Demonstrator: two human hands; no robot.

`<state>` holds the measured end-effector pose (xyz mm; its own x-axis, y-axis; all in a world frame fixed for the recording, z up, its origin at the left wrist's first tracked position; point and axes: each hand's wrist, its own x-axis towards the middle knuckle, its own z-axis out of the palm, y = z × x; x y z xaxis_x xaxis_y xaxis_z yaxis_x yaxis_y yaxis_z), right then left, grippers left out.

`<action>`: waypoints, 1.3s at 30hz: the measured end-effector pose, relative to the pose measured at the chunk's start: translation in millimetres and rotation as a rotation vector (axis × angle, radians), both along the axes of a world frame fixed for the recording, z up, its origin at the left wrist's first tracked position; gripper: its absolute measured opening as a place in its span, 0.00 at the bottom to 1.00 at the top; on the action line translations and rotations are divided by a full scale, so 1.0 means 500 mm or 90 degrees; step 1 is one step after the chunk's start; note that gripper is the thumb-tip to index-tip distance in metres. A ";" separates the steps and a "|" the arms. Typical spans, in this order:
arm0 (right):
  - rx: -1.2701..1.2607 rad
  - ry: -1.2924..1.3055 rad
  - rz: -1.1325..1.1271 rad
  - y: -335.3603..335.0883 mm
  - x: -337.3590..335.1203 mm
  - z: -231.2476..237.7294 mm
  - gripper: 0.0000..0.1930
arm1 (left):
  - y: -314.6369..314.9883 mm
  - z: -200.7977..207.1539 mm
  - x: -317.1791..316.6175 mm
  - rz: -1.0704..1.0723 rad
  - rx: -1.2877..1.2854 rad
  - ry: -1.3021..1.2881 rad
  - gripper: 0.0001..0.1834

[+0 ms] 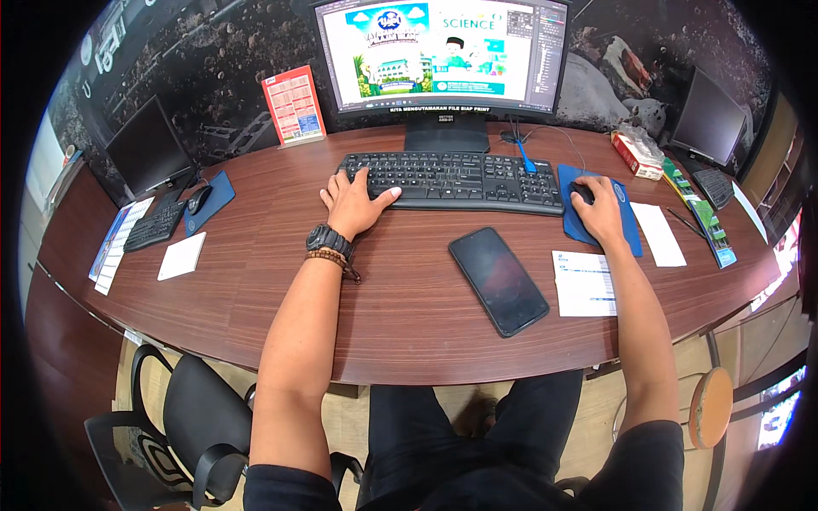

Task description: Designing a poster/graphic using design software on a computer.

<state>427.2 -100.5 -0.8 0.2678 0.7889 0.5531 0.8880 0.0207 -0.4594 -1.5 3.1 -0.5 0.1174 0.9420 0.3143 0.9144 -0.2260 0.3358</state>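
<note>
In the head view, the right grip (601, 209) is cupped round a black, rounded mouse (583, 192) beneath its fingers, and is probably best kept loose-wristed within the edges of the flat blue pad (630, 242) under it; the left grip (351, 204), spread wide on the left end of a long black keyboard (460, 182) with raised, squarish keys, should press lightly. Between both grips and lower in view, a glossy black rectangular smartphone (498, 281) lies flat on the brown, wood-grained surface (392, 315).

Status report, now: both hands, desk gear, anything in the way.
Left hand at left end of keyboard. Right hand gripping mouse on blue pad. Phone lies apart from both, blocking neither.
</note>
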 end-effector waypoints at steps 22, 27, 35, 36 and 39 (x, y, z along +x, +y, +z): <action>0.007 0.007 -0.004 0.003 0.005 -0.006 0.18 | -0.017 0.025 0.012 -0.081 0.100 -0.003 0.25; 0.010 0.002 0.000 0.004 0.009 -0.009 0.18 | -0.015 0.018 0.016 -0.061 0.151 -0.001 0.20; 0.005 0.007 -0.002 0.005 0.008 -0.008 0.18 | 0.006 -0.004 0.003 -0.039 0.135 -0.055 0.22; 0.005 0.006 -0.001 0.005 0.007 -0.007 0.19 | 0.005 -0.004 0.003 -0.032 0.140 -0.045 0.22; -0.002 0.008 -0.009 0.002 0.002 -0.004 0.19 | 0.001 -0.001 0.005 -0.018 0.163 -0.041 0.22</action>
